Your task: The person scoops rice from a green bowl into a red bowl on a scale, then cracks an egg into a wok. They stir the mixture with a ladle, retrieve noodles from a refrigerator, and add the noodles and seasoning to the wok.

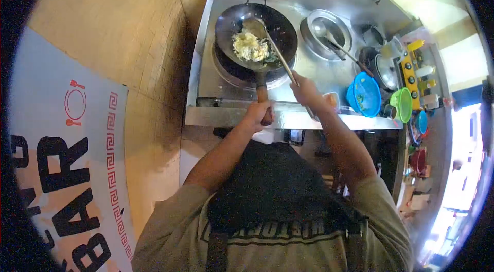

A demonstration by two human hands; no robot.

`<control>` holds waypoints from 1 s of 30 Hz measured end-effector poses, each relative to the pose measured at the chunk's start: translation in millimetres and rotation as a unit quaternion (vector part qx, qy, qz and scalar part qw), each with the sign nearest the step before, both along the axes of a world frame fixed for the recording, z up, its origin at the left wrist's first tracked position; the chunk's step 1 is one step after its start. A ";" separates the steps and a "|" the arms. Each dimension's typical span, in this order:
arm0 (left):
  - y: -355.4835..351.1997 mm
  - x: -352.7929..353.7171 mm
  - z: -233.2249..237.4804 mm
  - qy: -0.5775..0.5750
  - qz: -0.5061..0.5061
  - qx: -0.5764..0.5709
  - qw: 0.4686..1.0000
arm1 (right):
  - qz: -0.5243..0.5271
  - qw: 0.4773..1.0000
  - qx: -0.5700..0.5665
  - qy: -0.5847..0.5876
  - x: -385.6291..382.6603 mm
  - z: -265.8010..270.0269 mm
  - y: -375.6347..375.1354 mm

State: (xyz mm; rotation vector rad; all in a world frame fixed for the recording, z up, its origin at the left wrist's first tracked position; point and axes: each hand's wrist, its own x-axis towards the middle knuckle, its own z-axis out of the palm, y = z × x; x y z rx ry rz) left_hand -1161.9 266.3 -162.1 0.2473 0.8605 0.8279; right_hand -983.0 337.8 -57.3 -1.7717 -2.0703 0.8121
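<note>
A dark wok (pixel 280 25) sits tilted over the burner ring at the stove's left part. My left hand (pixel 259 113) is wrapped round its wooden handle. In the wok lies a pale yellow and white heap of food (pixel 250 47), perhaps egg or rice, with dark green bits beside it. My right hand (pixel 305 91) grips the long shaft of a wok ladle (pixel 278 52). The ladle's bowl rests inside the wok, touching or just behind the food.
Right of the wok stands a round metal pot (pixel 310 35) with another ladle (pixel 334 40) laid across it. A blue plastic basket (pixel 364 92) and a green bowl (pixel 404 103) sit near the counter's front edge. A tiled wall (pixel 154 66) rises close on the left.
</note>
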 end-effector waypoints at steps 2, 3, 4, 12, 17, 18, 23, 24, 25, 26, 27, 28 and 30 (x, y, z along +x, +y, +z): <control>10.2 -1.6 17.7 0.026 0.019 -0.008 0.999 | -0.076 0.979 -0.137 0.133 -5.6 37.3 3.2; 9.1 -5.3 10.8 -0.012 0.014 -0.005 1.000 | -0.114 0.951 -0.209 0.196 -7.1 52.7 1.2; 6.8 -7.9 10.6 -0.010 0.017 -0.008 1.000 | -0.123 0.943 -0.229 0.208 -6.1 56.6 -2.7; 8.6 -7.1 15.6 0.014 0.024 -0.006 1.000 | -0.046 0.971 -0.207 0.110 5.4 53.4 7.2; 7.0 -6.2 9.6 -0.001 0.011 -0.007 1.000 | -0.128 0.947 -0.287 0.070 -12.0 56.5 -35.9; 10.4 -6.0 9.9 0.019 0.012 0.004 1.000 | -0.110 0.964 -0.239 0.038 -9.9 43.4 -33.2; 10.5 -7.1 2.9 -0.014 0.019 -0.015 1.000 | -0.128 0.952 -0.241 0.136 -13.8 48.0 -2.7; 10.0 -5.3 -4.0 -0.033 0.021 -0.029 0.999 | -0.147 0.936 -0.263 0.182 -13.9 55.5 -0.9; 9.8 -5.5 -5.6 -0.034 0.011 -0.022 0.999 | -0.184 0.903 -0.286 0.263 -25.7 66.3 1.2; 10.8 -6.8 -7.8 -0.035 0.000 -0.014 0.999 | -0.186 0.895 -0.299 0.274 -31.6 60.6 5.0; 10.3 -8.7 -8.6 -0.034 -0.010 -0.009 0.999 | -0.188 0.885 -0.313 0.287 -35.6 48.8 8.9; 8.6 -10.3 -5.4 -0.039 0.000 -0.017 0.999 | -0.192 0.875 -0.328 0.300 -35.6 33.6 13.2; 9.0 -8.8 5.9 -0.052 0.020 -0.027 0.998 | -0.112 0.972 -0.191 0.077 -12.7 -19.9 25.7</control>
